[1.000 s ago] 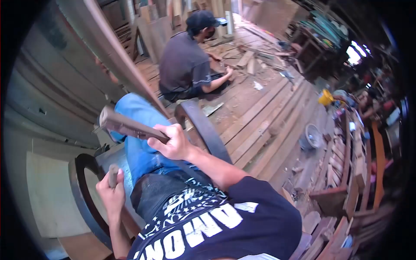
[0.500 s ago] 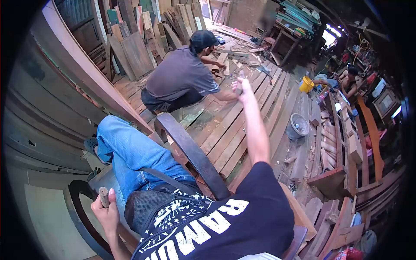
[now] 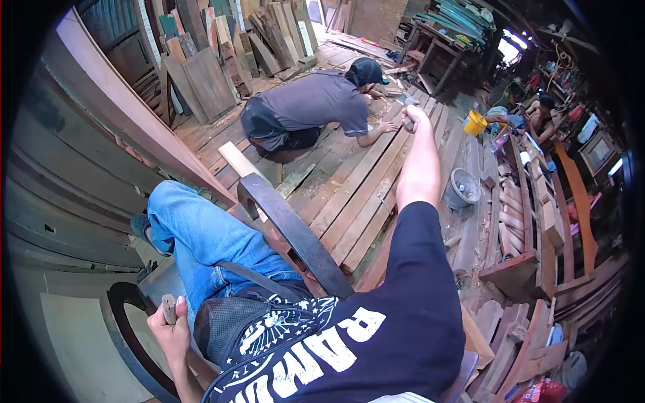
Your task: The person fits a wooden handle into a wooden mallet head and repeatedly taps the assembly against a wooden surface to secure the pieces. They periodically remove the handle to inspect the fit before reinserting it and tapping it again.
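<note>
My left hand [image 3: 172,333] is closed round a short wooden stick [image 3: 169,307], its blunt end standing up by my thumb, next to the dark curved chair arm [image 3: 121,316]. My right hand [image 3: 419,119] is stretched far out in front, its fingers curled round a small brown piece of wood [image 3: 408,122], mostly hidden in the fist. Just past that fist, a metal-headed tool [image 3: 407,99] lies on the plank floor; its kind is hard to tell. Below my right forearm is the other dark chair arm [image 3: 289,232].
A co-worker [image 3: 309,107] in a cap crouches low ahead, one hand on the floor planks [image 3: 356,208]. Boards [image 3: 208,84] lean at the back left. A yellow bucket [image 3: 475,123] and grey bucket [image 3: 462,189] stand at right, near stacked timber [image 3: 524,208] and another person [image 3: 539,121].
My right arm has swung to the right and reaches farther out. The co-worker has leaned forward and lower, uncovering a pale board. My left hand keeps its stick, shifted slightly.
</note>
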Motion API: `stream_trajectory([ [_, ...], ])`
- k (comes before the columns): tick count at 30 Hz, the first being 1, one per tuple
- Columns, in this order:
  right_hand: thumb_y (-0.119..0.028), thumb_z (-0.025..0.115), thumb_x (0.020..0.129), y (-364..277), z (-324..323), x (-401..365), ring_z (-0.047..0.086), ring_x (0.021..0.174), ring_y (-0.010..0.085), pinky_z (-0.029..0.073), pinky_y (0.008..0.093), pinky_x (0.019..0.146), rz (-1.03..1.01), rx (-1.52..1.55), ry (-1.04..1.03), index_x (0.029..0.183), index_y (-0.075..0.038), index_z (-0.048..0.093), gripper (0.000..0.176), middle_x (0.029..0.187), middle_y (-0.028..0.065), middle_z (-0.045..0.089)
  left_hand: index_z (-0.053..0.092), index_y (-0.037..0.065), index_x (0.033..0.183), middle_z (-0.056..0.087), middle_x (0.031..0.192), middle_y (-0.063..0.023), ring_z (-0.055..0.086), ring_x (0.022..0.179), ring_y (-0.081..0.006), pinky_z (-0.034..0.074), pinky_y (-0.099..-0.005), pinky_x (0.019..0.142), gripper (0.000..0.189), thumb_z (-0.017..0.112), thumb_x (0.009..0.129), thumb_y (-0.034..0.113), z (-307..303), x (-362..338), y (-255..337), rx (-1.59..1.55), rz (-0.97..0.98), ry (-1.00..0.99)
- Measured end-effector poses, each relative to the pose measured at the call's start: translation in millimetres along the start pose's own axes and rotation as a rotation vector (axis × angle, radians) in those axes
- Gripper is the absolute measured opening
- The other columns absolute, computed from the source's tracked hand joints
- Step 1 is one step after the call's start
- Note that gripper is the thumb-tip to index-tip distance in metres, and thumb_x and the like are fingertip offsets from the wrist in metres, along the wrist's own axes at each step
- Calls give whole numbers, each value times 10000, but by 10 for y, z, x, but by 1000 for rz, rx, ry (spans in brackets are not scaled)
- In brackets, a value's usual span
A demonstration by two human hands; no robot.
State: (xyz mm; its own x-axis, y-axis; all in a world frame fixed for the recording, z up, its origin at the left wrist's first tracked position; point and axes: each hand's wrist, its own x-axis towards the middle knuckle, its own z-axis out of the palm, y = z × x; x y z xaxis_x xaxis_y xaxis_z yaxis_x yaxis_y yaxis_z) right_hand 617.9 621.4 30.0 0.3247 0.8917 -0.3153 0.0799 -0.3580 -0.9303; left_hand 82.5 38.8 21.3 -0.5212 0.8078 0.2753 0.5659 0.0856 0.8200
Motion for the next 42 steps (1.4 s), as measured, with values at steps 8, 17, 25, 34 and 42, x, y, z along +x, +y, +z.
stream_trajectory([
  [8,-66,556,803,-118,-196,307,639,623,228,502,421,593,-203,-144,199,855,29,687,170,766,134,685,424,27,628,347,564,39,297,562,-52,226,-277,486,405,673,925,144,13,10,35,9,5,-18],
  [17,-193,596,894,-379,739,-1272,523,530,119,402,257,424,-211,948,-129,840,-112,533,116,674,11,523,424,32,609,361,546,45,295,548,-49,225,-274,478,430,691,916,171,28,13,-3,-27,9,9],
  [25,-143,653,858,248,2725,-3336,534,514,144,455,298,491,1,908,-516,854,-70,555,122,621,9,525,443,37,597,395,538,41,321,543,-43,237,-260,482,431,704,910,176,-30,0,1,-68,-35,-8],
  [34,-192,666,887,1540,3270,-4612,535,558,95,444,252,522,-24,452,-906,903,-86,577,139,665,-3,544,425,37,602,375,541,33,312,539,-58,238,-277,480,426,705,901,154,-142,-29,39,-85,14,36],
  [42,-202,661,889,1533,2952,-5079,538,566,88,443,272,524,-88,254,-1190,929,-64,581,165,673,-2,565,448,33,630,390,552,32,327,538,-58,254,-276,479,385,694,903,145,-124,-46,123,-51,-10,-7],
])
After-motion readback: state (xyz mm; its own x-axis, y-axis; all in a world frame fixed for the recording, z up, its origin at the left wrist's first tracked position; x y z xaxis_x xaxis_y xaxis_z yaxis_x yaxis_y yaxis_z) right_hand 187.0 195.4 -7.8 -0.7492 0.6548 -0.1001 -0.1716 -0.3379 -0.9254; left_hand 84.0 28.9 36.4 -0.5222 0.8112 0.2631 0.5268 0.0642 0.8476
